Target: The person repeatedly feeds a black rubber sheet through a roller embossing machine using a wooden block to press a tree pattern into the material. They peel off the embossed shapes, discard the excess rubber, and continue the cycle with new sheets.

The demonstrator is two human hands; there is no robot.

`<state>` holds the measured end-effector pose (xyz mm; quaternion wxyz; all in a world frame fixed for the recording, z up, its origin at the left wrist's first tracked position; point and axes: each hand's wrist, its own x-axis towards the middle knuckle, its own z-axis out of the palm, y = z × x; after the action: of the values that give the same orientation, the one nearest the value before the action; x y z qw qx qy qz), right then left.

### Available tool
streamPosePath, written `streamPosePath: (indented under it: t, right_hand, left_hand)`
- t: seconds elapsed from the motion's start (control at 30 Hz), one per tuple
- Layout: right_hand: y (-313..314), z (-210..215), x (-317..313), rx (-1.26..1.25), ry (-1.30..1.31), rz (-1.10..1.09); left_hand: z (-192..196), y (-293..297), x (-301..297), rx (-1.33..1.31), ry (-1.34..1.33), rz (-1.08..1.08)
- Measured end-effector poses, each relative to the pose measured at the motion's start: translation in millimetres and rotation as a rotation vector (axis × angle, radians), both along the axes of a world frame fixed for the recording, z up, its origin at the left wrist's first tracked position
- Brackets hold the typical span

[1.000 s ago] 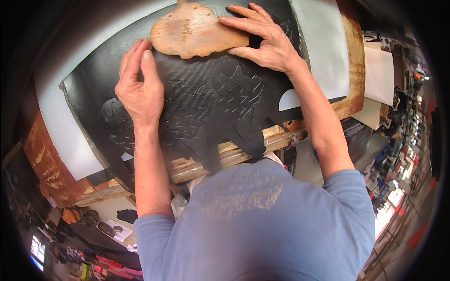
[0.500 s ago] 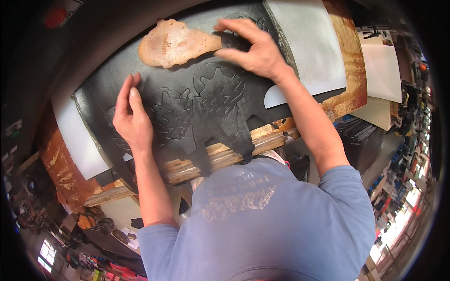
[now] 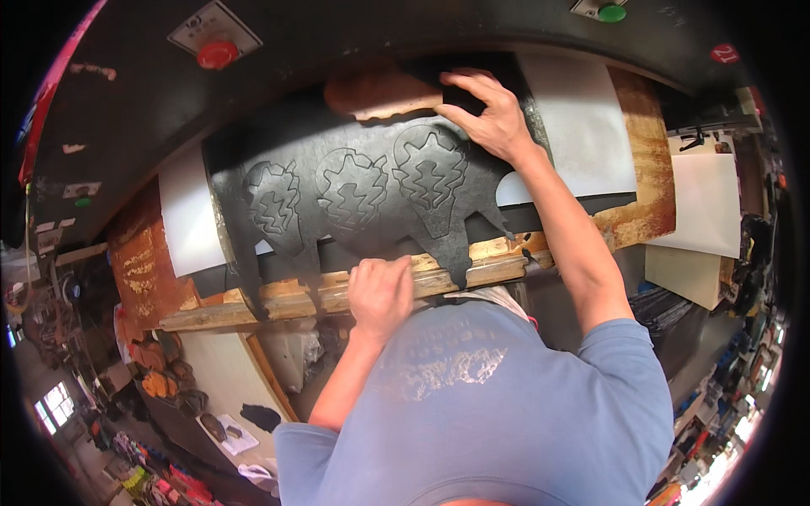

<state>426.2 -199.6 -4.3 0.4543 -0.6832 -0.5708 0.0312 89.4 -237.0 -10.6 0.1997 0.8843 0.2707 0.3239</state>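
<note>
A tan, wavy-edged cutting die (image 3: pixel 384 94) lies at the far side of a black leather-like sheet (image 3: pixel 337 240), largely in shadow. My right hand (image 3: pixel 489 114) is at its narrow right end, thumb on the near side and fingers on the far side. Several toothed, rounded outlines are cut into the sheet. My left hand (image 3: pixel 381 295) is closed at the sheet's near edge, between hanging tabs. It seems to grip the sheet there, though the fingertips are hidden.
Above the far side hangs a dark machine head with a red button (image 3: pixel 218 55) and a green button (image 3: pixel 612 13). White boards (image 3: pixel 582 126) lie under the sheet on a worn brown board (image 3: pixel 645 160). A wooden rail (image 3: pixel 494 266) runs along the near edge.
My left hand has come down from above the sheet to its near edge and closed. My right hand stays by the die. The view has shifted, showing more of the machine head.
</note>
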Motion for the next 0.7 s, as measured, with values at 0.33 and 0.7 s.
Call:
streamPosePath:
  t: [0.33,0.7]
  right_hand:
    - [-76,102,74,0.448,0.032,-0.426]
    - [-180,-6,-18,-0.112,0.348,-0.430]
  left_hand:
    - [-4,-1,1,0.080,0.001,0.024]
    - [2,-6,7,0.154,-0.054,0.031]
